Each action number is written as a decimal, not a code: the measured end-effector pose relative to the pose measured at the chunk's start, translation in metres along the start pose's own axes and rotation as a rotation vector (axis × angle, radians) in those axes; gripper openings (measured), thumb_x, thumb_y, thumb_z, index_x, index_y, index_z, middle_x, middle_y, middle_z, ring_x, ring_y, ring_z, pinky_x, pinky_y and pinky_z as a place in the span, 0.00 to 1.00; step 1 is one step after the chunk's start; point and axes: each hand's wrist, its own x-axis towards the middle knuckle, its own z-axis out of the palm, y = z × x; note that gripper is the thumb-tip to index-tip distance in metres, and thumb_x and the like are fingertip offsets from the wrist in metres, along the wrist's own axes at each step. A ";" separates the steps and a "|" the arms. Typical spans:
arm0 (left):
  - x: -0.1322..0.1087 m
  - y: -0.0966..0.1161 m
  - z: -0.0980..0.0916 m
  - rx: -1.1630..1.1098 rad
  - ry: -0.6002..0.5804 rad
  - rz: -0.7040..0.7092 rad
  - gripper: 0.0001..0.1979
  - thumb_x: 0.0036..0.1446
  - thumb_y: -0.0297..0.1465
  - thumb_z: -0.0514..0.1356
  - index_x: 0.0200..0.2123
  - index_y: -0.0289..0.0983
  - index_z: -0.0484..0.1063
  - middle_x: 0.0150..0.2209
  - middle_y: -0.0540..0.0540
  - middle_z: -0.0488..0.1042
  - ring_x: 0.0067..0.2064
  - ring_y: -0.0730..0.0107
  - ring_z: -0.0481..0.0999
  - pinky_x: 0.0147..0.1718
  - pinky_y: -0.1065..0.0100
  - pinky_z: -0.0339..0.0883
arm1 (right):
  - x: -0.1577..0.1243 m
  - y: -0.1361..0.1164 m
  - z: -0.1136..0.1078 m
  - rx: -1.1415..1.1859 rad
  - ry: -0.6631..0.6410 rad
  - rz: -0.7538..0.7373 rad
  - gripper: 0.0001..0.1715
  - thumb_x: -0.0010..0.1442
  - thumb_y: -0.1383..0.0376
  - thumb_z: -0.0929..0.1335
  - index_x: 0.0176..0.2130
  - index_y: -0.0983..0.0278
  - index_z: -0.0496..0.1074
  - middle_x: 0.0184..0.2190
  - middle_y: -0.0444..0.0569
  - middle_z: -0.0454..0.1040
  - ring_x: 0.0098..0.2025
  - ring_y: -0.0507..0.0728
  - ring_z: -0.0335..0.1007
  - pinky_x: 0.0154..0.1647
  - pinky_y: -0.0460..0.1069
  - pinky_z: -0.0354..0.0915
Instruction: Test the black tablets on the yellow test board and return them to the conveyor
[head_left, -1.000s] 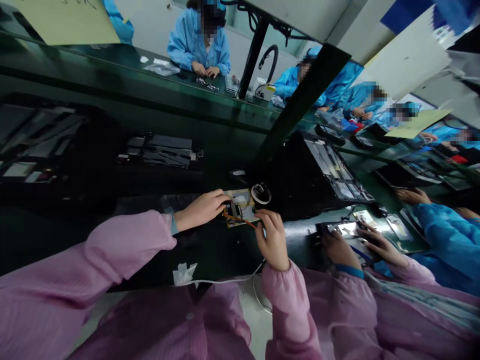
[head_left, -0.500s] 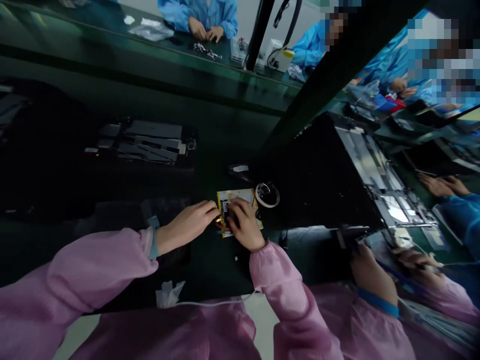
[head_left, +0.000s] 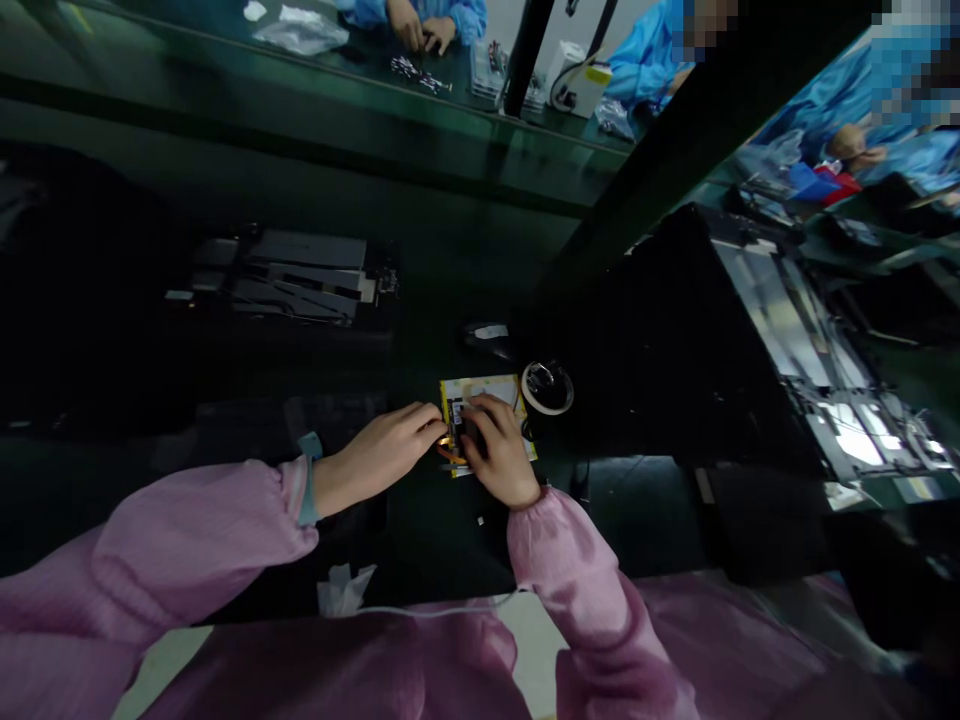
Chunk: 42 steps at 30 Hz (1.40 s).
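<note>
A flat white piece with yellow edges (head_left: pixel 489 386) lies on the dark bench in front of me. On its left part are a small dark part (head_left: pixel 470 428) and a thin orange flex cable (head_left: pixel 451 455). My left hand (head_left: pixel 382 455) comes in from the left, fingers closed in a pinch at the cable's upper end; the fingertips partly hide the contact. Over the flat piece curls my right hand (head_left: pixel 504 455), thumb and fingers around the dark part, holding it down. A teal band (head_left: pixel 308 480) circles my left wrist.
A white-rimmed roll (head_left: pixel 547 388) and a black computer mouse (head_left: pixel 489 338) sit just beyond. Disassembled dark panels (head_left: pixel 300 275) lie at back left. A large black stack (head_left: pixel 645 350) rises on the right. Crumpled clear plastic (head_left: pixel 345 590) lies at the front edge; co-workers sit across.
The view has shifted slightly, so the bench things sit a little further right. Both my hands stay at the flat piece. The neighbour's hands at right are no longer visible.
</note>
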 end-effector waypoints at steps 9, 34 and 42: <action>0.002 0.001 0.001 -0.016 -0.021 -0.015 0.16 0.57 0.16 0.48 0.44 0.33 0.66 0.44 0.42 0.68 0.45 0.66 0.71 0.46 0.65 0.71 | 0.000 -0.002 -0.001 0.010 -0.014 -0.019 0.15 0.58 0.71 0.64 0.44 0.61 0.72 0.51 0.53 0.67 0.59 0.62 0.58 0.59 0.62 0.60; 0.002 -0.003 0.012 0.002 0.027 0.010 0.15 0.54 0.14 0.48 0.41 0.33 0.67 0.43 0.42 0.69 0.44 0.65 0.69 0.45 0.65 0.68 | -0.003 0.004 -0.006 -0.034 -0.084 -0.138 0.17 0.60 0.69 0.64 0.46 0.59 0.76 0.53 0.47 0.72 0.65 0.63 0.51 0.60 0.64 0.59; 0.004 -0.003 0.009 0.015 0.043 0.006 0.10 0.58 0.19 0.51 0.38 0.34 0.69 0.41 0.42 0.70 0.42 0.64 0.70 0.44 0.62 0.68 | -0.002 -0.004 -0.009 -0.072 -0.111 -0.137 0.13 0.63 0.64 0.63 0.45 0.60 0.74 0.52 0.49 0.72 0.65 0.63 0.52 0.61 0.63 0.56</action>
